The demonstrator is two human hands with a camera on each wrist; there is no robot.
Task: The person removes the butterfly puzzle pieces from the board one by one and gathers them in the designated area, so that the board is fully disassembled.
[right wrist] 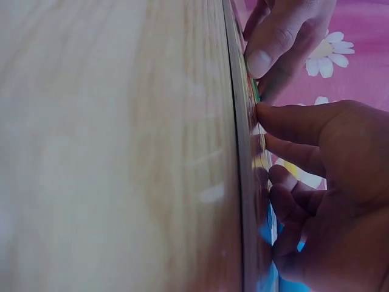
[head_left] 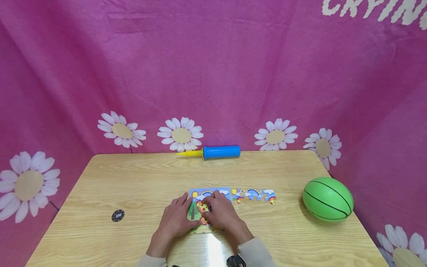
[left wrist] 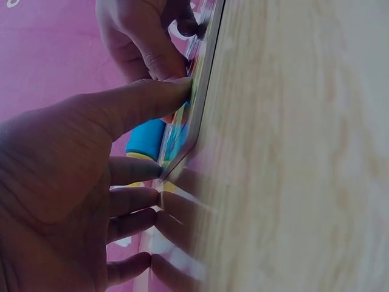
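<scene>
A flat jigsaw puzzle (head_left: 213, 191) with a printed sun, rainbow and tree lies on the table under both hands. My left hand (head_left: 177, 216) is at its left side, thumb stretched onto the board and the other fingers spread beside its edge. My right hand (head_left: 221, 212) reaches over the middle, its thumb and index fingertips touching the puzzle surface; the other fingers are bent. In the right wrist view, the right thumb (right wrist: 292, 121) meets the thin board's face. Whether a piece is pinched there is hidden. Loose puzzle pieces (head_left: 254, 194) lie right of the board.
A blue and yellow hand pump (head_left: 221, 152) lies along the table's back edge. The green ball (head_left: 328, 199) with black lines rests at the right. A black chip (head_left: 118, 215) marked 100 lies at the left. Behind the table hangs a pink flowered cloth (head_left: 213, 74).
</scene>
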